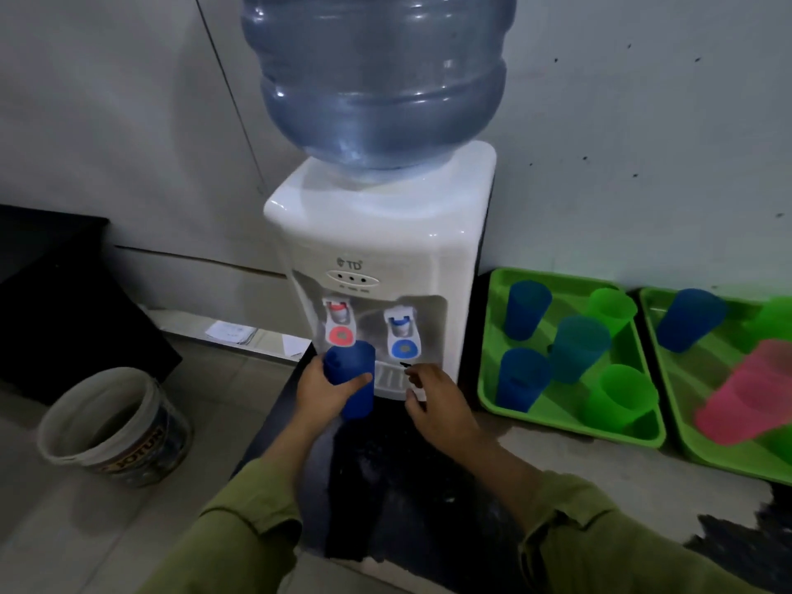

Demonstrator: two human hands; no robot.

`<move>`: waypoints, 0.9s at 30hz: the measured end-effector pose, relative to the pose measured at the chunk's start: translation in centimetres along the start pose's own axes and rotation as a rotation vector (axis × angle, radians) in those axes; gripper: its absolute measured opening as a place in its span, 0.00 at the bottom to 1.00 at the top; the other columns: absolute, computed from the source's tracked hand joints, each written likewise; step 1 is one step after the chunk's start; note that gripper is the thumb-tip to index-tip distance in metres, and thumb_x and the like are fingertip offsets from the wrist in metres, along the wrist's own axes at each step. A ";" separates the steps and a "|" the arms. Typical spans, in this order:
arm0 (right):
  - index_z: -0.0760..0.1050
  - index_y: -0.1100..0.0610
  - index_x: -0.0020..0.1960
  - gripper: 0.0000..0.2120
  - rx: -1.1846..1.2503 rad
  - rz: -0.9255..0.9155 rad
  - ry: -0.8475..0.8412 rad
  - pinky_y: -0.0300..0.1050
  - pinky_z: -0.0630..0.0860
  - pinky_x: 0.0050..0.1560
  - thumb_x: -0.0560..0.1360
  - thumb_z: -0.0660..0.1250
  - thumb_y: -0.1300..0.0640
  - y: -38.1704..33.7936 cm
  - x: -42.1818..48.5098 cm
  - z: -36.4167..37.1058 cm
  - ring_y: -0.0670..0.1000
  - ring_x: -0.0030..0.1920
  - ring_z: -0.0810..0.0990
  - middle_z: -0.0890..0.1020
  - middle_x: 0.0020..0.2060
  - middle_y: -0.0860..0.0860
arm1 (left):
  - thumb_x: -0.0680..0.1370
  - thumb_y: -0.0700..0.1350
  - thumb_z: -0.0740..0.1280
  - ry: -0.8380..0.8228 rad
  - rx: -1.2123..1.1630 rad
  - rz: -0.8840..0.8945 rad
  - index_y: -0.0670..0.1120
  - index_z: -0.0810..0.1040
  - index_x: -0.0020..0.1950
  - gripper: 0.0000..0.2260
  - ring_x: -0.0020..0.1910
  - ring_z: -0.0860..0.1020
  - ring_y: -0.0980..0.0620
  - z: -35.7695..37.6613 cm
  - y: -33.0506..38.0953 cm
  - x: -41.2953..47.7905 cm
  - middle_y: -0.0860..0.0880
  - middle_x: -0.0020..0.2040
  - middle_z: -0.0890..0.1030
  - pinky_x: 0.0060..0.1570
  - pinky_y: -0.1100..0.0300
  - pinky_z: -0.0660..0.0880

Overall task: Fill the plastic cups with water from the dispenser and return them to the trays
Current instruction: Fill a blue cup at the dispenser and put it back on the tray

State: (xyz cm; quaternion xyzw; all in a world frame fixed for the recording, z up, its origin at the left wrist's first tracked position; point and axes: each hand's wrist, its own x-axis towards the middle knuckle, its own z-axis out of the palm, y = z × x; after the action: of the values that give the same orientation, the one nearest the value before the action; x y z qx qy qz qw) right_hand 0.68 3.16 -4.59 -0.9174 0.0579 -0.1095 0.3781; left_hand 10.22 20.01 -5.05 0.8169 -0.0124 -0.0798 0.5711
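Blue cup [355,362], gripped round its side by the left hand [317,392] just below the red tap [340,323] of the dispenser [377,233]; right hand [433,400] empty, fingers loosely spread near the blue tap [403,336]; advisable: hold cup upright, mouth centred under spout, before pressing.

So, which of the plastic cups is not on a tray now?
The blue cup that the left hand grips in front of the dispenser; all others stand on the left green tray or the right green tray.
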 end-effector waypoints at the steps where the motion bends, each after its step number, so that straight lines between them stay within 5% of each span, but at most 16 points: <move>1: 0.71 0.58 0.62 0.16 -0.006 0.005 0.006 0.42 0.72 0.59 0.75 0.62 0.59 -0.1 0.2 0.3 0.50 0.56 0.76 0.76 0.57 0.54 | 0.66 0.42 0.78 -0.010 -0.018 0.002 0.42 0.72 0.61 0.27 0.58 0.76 0.43 -0.1 0.1 0.5 0.42 0.59 0.77 0.58 0.45 0.75; 10: 0.74 0.57 0.59 0.13 -0.012 0.083 0.218 0.42 0.74 0.53 0.74 0.63 0.60 -2.9 0.9 3.4 0.50 0.52 0.78 0.79 0.52 0.52 | 0.63 0.38 0.79 -0.168 -0.028 0.168 0.45 0.71 0.58 0.27 0.50 0.77 0.51 -1.5 -0.1 4.8 0.48 0.53 0.78 0.51 0.56 0.76; 16: 0.73 0.54 0.59 0.13 -0.011 0.163 0.272 0.37 0.71 0.40 0.75 0.64 0.55 -5.6 2.9 5.0 0.45 0.39 0.77 0.81 0.42 0.49 | 0.63 0.34 0.78 -0.284 -0.060 0.211 0.50 0.68 0.58 0.30 0.47 0.75 0.67 -2.5 -1.3 6.9 0.61 0.49 0.76 0.40 0.75 0.74; 27: 0.76 0.57 0.49 0.13 -0.140 0.391 0.130 0.45 0.71 0.42 0.77 0.60 0.49 -8.7 8.9 5.4 0.56 0.48 0.79 0.82 0.47 0.56 | 0.65 0.34 0.76 -0.334 -0.046 0.276 0.52 0.71 0.55 0.25 0.44 0.77 0.69 -2.8 -1.9 7.4 0.62 0.47 0.77 0.40 0.76 0.73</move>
State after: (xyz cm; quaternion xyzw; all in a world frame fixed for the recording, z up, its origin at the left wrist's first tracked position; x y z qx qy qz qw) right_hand 10.82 11.35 -0.76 -0.9037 0.2666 -0.0889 0.3229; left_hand 17.82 22.46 -6.75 0.7696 -0.2167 -0.1355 0.5851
